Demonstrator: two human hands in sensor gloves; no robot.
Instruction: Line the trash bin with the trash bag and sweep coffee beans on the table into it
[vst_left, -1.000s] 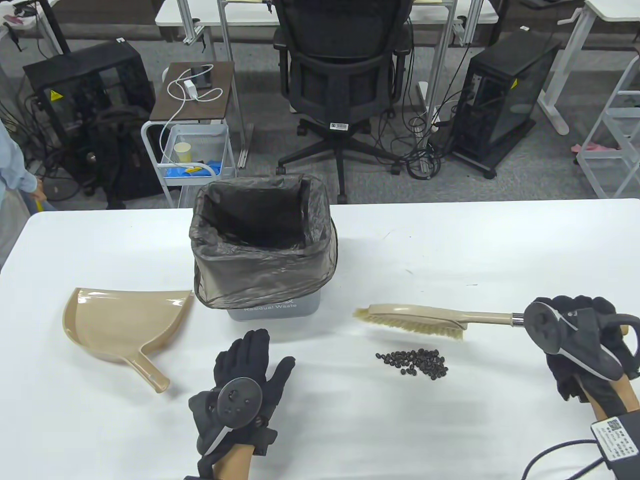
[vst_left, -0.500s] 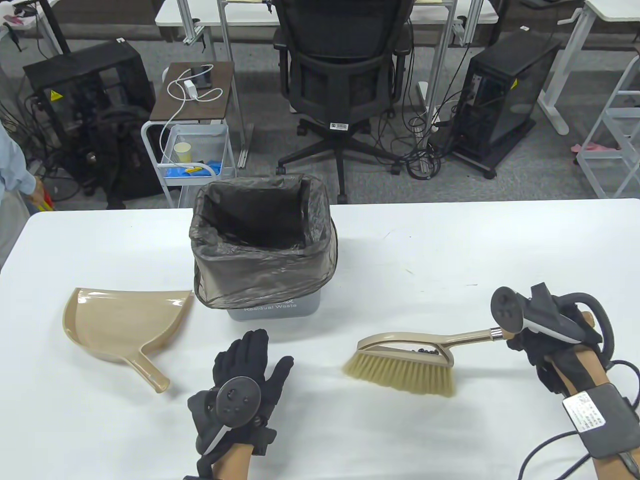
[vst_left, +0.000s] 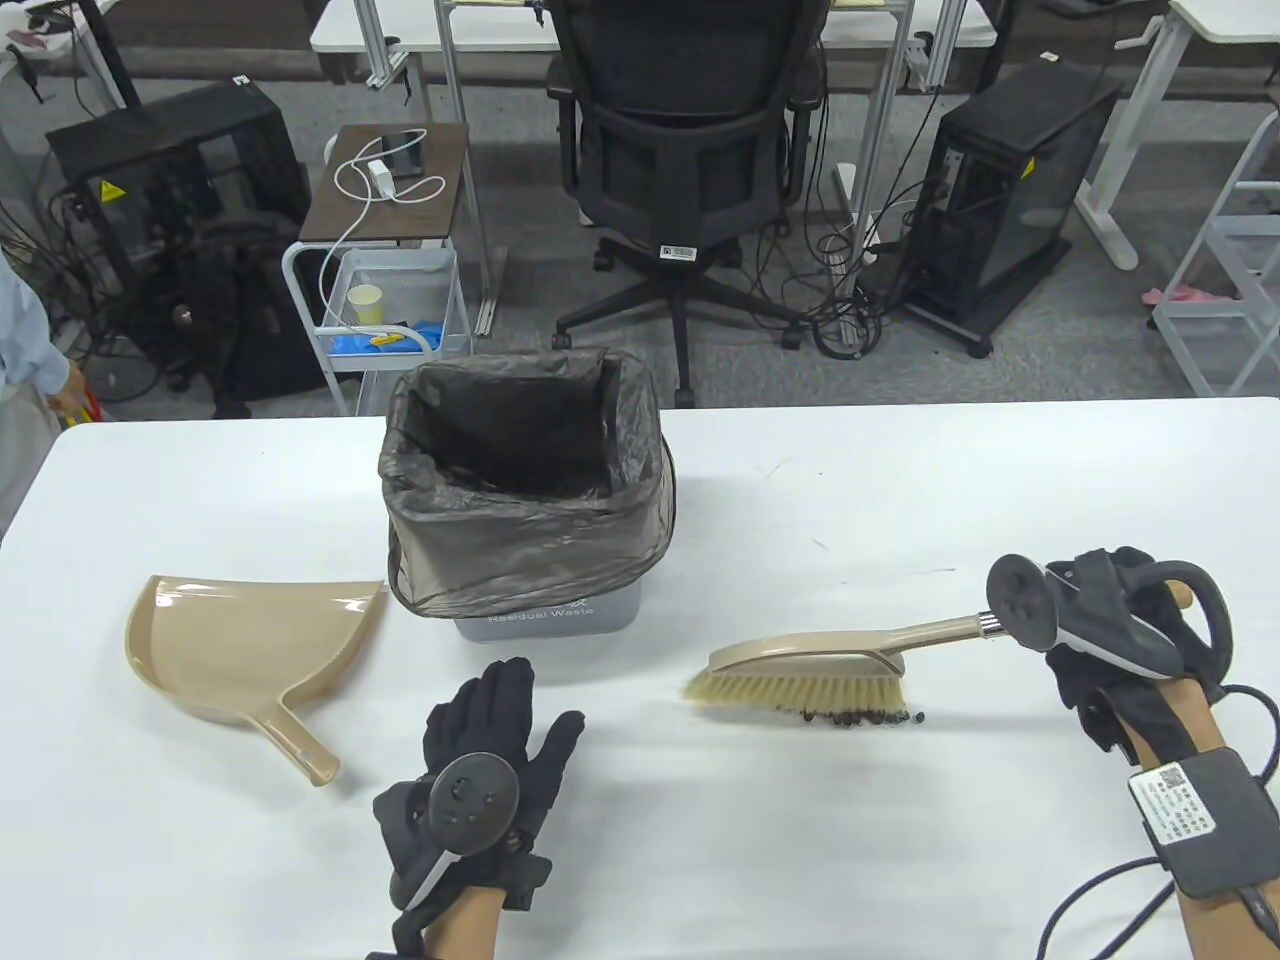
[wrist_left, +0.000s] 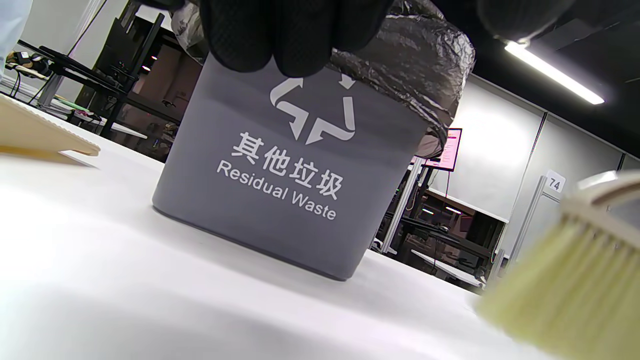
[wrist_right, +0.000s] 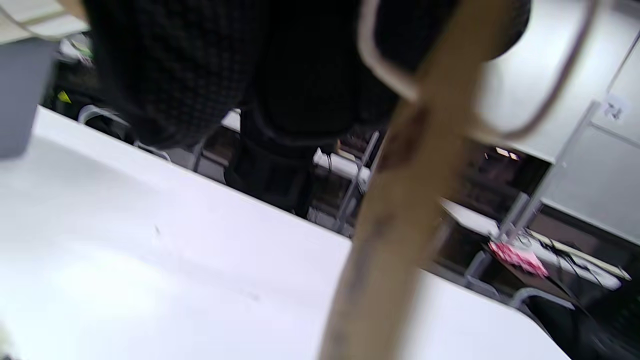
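Bin (vst_left: 545, 610) at centre already lined with bag (vst_left: 520, 530). Right hand (vst_left: 1120, 650) grips brush (vst_left: 800, 675) over beans (vst_left: 860, 715); left hand (vst_left: 480, 760) flat, fingers spread; dustpan (vst_left: 240, 650) unused.

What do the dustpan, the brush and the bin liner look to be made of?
The tan dustpan looks like moulded glossy plastic, going by the highlights along its rim. The tan hand brush seems to have a plastic back, pale and probably synthetic bristles, a metal collar and what may be a wooden grip. The dark translucent trash bag is thin crinkled plastic film over the grey, matte plastic bin.
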